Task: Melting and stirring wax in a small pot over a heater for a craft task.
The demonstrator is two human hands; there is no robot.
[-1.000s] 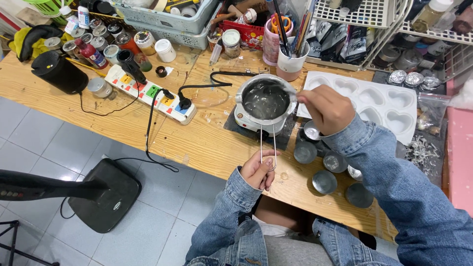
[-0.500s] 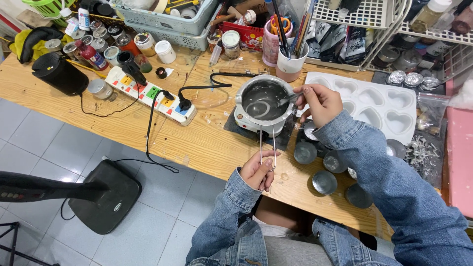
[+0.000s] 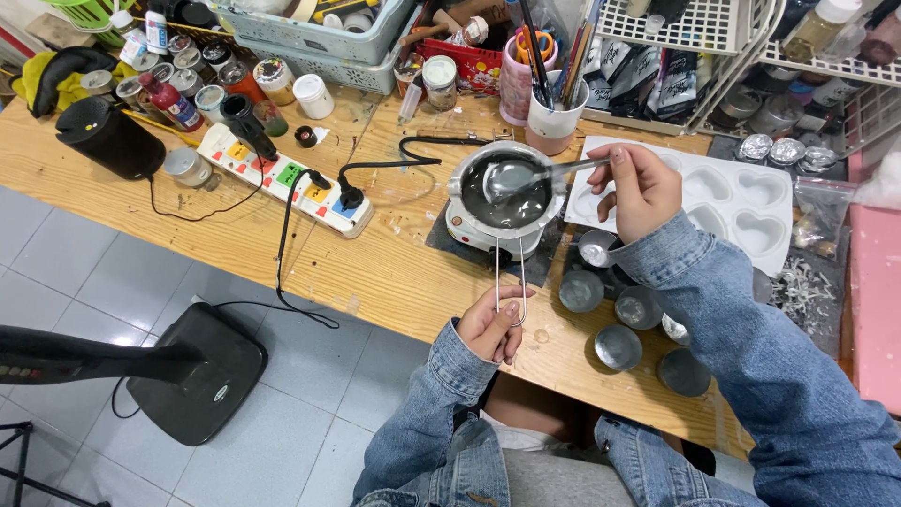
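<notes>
Metal melting pot (image 3: 507, 192) sits on a small white heater (image 3: 469, 230) on the wooden table (image 3: 394, 272); the left hand (image 3: 493, 324) has its grip pinched on the pot's wire handle (image 3: 510, 272), while the right hand (image 3: 643, 188) pinches a spoon (image 3: 535, 172) whose bowl rests in the pot. Round tins (image 3: 601, 314) crowd just below the right grip, and a white heart mould (image 3: 723, 202) lies behind it, partly hidden by hand and sleeve. A power strip (image 3: 286, 178) lies well left of the grips, grey floor tiles (image 3: 84, 272) below the table edge.

Bare wood lower middle of the frame, between the power strip (image 3: 289, 178) and the wire handle (image 3: 510, 278), so easy passage there. Tight everywhere else: jars (image 3: 197, 80) and baskets (image 3: 314, 33) packed along the top edge, black cable (image 3: 291, 253) draped off the table front, round tins (image 3: 619, 345) clustered lower right, heart mould (image 3: 713, 202) filling the right.
</notes>
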